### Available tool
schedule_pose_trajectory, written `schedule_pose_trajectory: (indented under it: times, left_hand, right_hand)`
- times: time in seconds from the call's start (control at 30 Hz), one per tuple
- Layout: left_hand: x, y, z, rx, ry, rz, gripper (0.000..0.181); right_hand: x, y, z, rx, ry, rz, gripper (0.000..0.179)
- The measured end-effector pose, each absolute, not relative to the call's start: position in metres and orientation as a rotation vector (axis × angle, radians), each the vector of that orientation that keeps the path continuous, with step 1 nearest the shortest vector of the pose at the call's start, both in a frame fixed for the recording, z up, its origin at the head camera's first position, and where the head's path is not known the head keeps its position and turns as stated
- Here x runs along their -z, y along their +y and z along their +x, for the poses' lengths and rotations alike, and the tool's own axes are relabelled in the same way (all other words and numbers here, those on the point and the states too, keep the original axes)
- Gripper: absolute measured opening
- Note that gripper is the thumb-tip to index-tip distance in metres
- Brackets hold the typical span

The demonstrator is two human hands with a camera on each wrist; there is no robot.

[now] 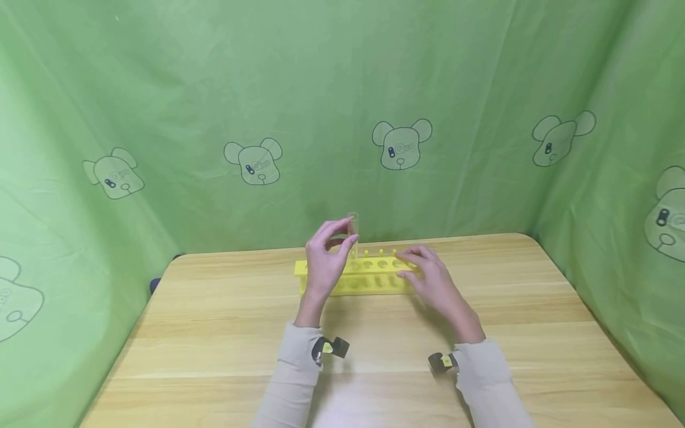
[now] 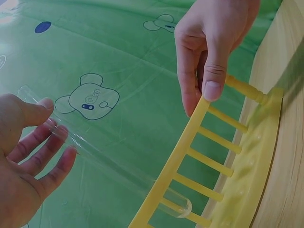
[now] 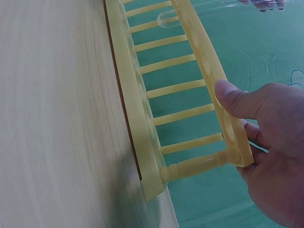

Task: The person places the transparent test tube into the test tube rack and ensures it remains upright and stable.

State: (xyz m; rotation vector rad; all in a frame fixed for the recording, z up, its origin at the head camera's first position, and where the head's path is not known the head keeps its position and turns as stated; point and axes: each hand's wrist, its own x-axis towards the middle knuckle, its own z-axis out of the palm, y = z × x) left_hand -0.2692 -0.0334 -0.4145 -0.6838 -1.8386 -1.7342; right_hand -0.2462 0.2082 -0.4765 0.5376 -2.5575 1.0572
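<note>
A yellow test tube rack (image 1: 366,291) stands on the wooden table, with a row of holes in its top plate and pegs along the back. My left hand (image 1: 326,258) pinches a clear glass test tube (image 1: 353,226) near its upper end, between thumb and fingers. The left wrist view shows the tube slanting across the picture, its rounded bottom (image 2: 183,209) through the rack's top plate and above the base. With thumb and fingers, my right hand (image 1: 434,278) holds the right end of the top plate, also seen in the right wrist view.
The wooden table (image 1: 225,339) has rounded back corners. Green curtains (image 1: 321,77) printed with bear heads hang behind it and at both sides. Dark cameras (image 1: 440,362) sit at both wrists over light sleeves.
</note>
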Motion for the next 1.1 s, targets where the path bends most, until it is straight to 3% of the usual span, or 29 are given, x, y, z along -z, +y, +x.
schedule_pose_trajectory:
  times: [0.33, 1.1]
  left_hand:
    - [0.389, -0.032, -0.247, 1.735, -1.839, -0.688, 0.033]
    - [0.39, -0.033, -0.247, 1.727, -1.867, -0.677, 0.033]
  right_hand:
    - [0.477, 0.208, -0.247, -1.055, -2.558, 0.535, 0.041]
    - [0.476, 0.208, -0.246, -1.071, -2.563, 0.533, 0.041]
